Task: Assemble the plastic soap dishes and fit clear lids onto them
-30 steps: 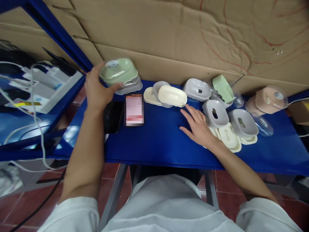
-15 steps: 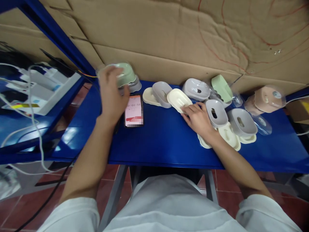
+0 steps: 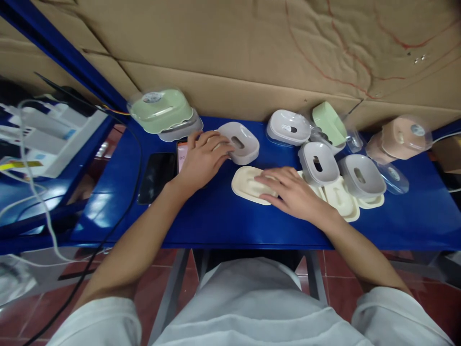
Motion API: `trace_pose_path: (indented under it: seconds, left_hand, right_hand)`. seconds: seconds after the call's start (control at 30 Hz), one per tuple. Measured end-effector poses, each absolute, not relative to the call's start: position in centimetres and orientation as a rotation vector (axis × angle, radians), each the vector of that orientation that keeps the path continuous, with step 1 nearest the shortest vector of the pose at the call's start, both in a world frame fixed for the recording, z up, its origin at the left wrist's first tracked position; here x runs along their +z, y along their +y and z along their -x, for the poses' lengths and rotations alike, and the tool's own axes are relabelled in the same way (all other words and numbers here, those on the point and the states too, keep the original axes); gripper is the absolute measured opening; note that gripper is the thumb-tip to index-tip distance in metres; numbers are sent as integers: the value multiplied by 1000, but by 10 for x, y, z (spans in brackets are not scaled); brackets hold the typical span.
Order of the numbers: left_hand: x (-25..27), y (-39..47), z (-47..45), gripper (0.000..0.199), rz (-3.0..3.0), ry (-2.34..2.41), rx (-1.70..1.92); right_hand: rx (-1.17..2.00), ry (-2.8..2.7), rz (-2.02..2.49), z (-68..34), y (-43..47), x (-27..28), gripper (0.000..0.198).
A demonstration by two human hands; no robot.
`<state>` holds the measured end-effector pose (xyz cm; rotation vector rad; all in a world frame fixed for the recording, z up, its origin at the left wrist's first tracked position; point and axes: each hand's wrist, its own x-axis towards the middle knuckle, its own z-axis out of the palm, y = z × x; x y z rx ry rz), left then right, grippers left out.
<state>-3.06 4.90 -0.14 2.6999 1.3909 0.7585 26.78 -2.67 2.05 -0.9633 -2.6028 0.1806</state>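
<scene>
Both hands in among the slotted dishes, mid-sorting by the look of it.
Right hand (image 3: 293,190) lay loosely spread over the cream tray (image 3: 247,179), centre of frame, fingers on its top and not wrapped round it. Left hand (image 3: 207,154) had curved fingers at the left rim of the grey dish (image 3: 248,143), just above centre; couldn't tell if they gripped. Step, as I judged it: positioning tray and dish. Next move called for a sure hold on the dish rim, clear of the lit phone (image 3: 181,150) under my left hand. Outward: green box (image 3: 169,113) upper left, peach containers (image 3: 401,139) at right.
</scene>
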Motion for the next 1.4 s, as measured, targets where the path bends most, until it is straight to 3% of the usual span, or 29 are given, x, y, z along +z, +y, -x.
trace_pose_path:
  seconds: [0.17, 0.3, 0.47, 0.63, 0.9, 1.07, 1.13, 1.23, 1.3, 1.4]
  left_hand:
    - [8, 21, 8, 22, -2799, 1088, 947]
    - [7, 3, -4, 21, -2901, 763, 763]
    - [2, -4, -7, 21, -2913, 627, 602]
    - [4, 3, 0, 21, -3011, 674, 532]
    - [5, 10, 7, 16, -3060, 761, 371]
    - [6, 11, 11, 18, -2987, 758, 430]
    - [7, 11, 12, 18, -2961, 762, 448]
    - [8, 10, 13, 19, -2903, 769, 450]
    - [9, 9, 14, 21, -2851, 781, 463]
    - [7, 9, 15, 23, -2793, 795, 489]
  right_hand:
    - [-40, -2491, 981, -273, -23, 29, 54]
    - [-134, -2561, 981, -278, -28, 33, 55]
    - [-15, -2780, 948, -274, -36, 31, 73]
    - [-71, -2868, 1048, -267, -40, 26, 55]
    - [-1, -2808, 1070, -263, -37, 9, 49]
    - [206, -2674, 1067, -286, -33, 42, 42]
    - [205, -2483, 1215, -314, -34, 62, 38]
    - [-85, -2039, 1651, -376, -45, 71, 45]
    - [-243, -1847, 1995, -422, -61, 57, 64]
    - [-220, -1658, 2201, -479, -92, 22, 63]
